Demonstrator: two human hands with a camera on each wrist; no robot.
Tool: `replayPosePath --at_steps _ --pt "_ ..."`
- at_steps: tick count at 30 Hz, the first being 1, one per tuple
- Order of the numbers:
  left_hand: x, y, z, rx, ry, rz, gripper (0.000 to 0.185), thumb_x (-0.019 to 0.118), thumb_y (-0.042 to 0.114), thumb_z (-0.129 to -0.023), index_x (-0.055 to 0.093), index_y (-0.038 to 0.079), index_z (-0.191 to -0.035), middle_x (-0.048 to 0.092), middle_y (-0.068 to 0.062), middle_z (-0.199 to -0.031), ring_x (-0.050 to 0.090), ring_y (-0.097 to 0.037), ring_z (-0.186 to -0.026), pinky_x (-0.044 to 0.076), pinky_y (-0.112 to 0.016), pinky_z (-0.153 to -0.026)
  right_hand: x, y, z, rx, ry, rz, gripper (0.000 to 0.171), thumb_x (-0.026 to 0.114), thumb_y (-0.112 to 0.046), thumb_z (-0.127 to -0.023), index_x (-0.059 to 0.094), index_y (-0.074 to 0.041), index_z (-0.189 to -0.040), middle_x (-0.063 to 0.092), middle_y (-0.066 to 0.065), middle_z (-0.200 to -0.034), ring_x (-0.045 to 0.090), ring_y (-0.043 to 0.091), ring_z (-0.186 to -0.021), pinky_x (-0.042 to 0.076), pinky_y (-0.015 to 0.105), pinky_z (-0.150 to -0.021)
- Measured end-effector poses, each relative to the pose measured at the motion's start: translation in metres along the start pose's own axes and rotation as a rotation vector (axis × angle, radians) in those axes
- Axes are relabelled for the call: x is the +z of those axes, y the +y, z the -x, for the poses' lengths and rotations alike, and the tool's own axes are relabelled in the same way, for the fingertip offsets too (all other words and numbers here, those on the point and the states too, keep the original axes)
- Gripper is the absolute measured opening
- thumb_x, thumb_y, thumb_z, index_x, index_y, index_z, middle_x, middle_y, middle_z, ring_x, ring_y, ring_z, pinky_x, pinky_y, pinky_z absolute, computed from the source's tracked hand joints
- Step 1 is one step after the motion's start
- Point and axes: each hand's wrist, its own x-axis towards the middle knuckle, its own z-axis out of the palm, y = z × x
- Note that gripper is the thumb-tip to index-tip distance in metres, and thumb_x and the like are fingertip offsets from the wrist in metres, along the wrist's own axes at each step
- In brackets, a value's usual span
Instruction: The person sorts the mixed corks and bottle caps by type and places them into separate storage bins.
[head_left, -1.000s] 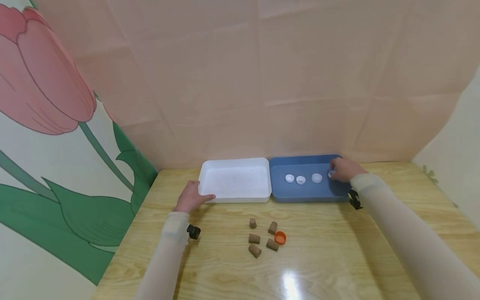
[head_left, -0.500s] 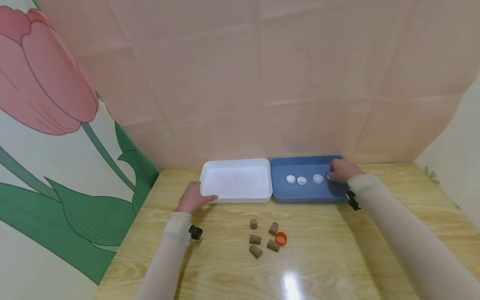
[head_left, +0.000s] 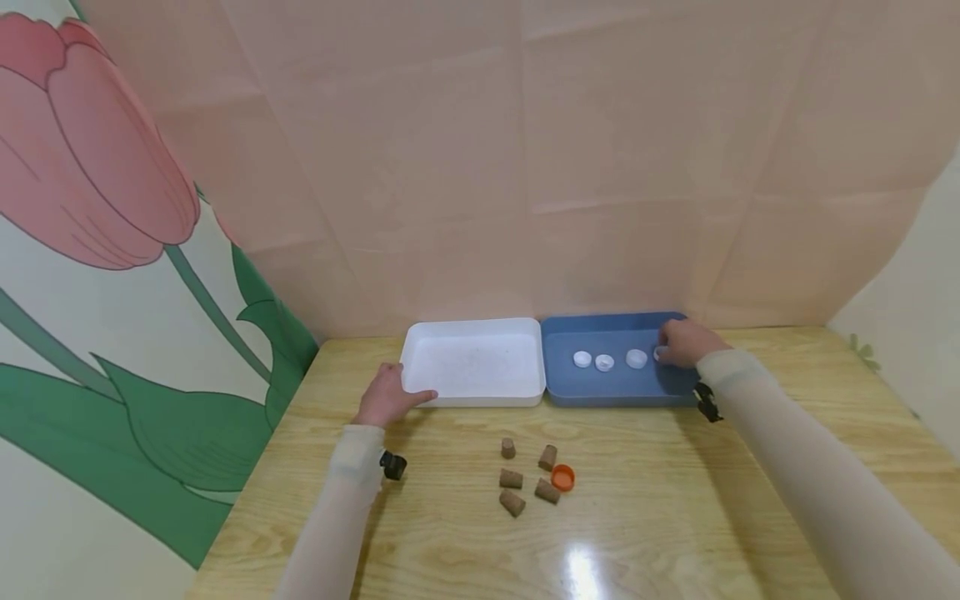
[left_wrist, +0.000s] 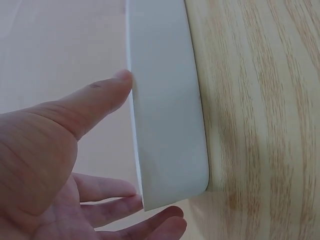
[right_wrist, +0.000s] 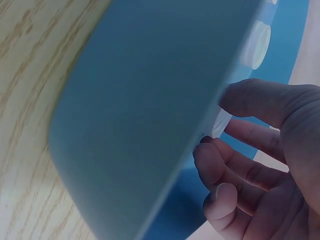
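Observation:
My right hand [head_left: 686, 343] reaches into the right part of the blue tray [head_left: 600, 390], its thumb and fingers pinching a white bottle cap [right_wrist: 220, 123] low over the tray floor. Three more caps stand to its left in a loose row: a white cap [head_left: 582, 359], another white cap [head_left: 604, 362] and a translucent cap [head_left: 637, 358]. At the front left corner of the white tray [head_left: 472, 398] rests my left hand [head_left: 387, 396]. The left thumb [left_wrist: 107, 92] lies against the front rim, with the relaxed fingers spread around the corner.
On the wooden table [head_left: 450, 542] in front of the trays lie several brown corks [head_left: 511, 478] and an orange bottle cap [head_left: 562, 477]. Both trays stand side by side near a pinkish cloth backdrop [head_left: 480, 167]. A painted tulip wall [head_left: 112, 167] rises at the left.
My right hand has shifted slightly left with its cap, closer to the translucent one. My left hand stays at the white tray's corner. The head view has shifted a little.

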Motion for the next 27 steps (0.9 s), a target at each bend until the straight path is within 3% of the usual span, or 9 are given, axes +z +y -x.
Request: replayPosePath --at_steps 8,13,22,27 --pt "-0.001 0.0 0.002 0.004 -0.007 0.012 0.085 0.08 0.045 -0.083 0.048 -0.009 -0.14 0.048 -0.026 -0.137 0.055 -0.039 -0.119 0.046 -0.052 -0.1 0.0 0.002 0.0 0.005 0.014 -0.008 0.037 0.073 -0.017 -0.086 0.064 0.011 -0.108 0.066 0.026 -0.104 0.062 0.036 -0.089 0.05 0.054 -0.078" --pt "-0.002 0.001 0.003 0.011 -0.014 0.014 0.084 0.08 0.044 -0.083 0.048 -0.009 -0.14 0.048 -0.027 -0.137 0.055 -0.039 -0.119 0.046 -0.052 -0.099 -0.001 -0.001 0.003 -0.047 0.051 -0.002 0.035 0.072 -0.014 -0.084 0.065 0.011 -0.108 0.066 0.028 -0.105 0.063 0.04 -0.093 0.049 0.057 -0.082" --pt "-0.002 0.002 0.003 -0.002 -0.005 0.03 0.085 0.083 0.042 -0.081 0.049 -0.01 -0.139 0.049 -0.026 -0.133 0.056 -0.037 -0.114 0.046 -0.05 -0.099 -0.007 -0.027 0.022 -0.208 0.173 0.019 0.032 0.074 -0.009 -0.081 0.066 0.01 -0.105 0.069 0.024 -0.097 0.065 0.039 -0.089 0.051 0.055 -0.082" --pt "-0.001 0.002 0.0 -0.003 0.002 0.037 0.083 0.084 0.041 -0.08 0.051 -0.01 -0.137 0.05 -0.026 -0.131 0.056 -0.035 -0.11 0.046 -0.049 -0.098 -0.009 -0.049 0.039 -0.225 0.199 0.047 0.033 0.076 -0.011 -0.082 0.066 0.005 -0.108 0.067 0.022 -0.101 0.063 0.037 -0.092 0.051 0.055 -0.081"
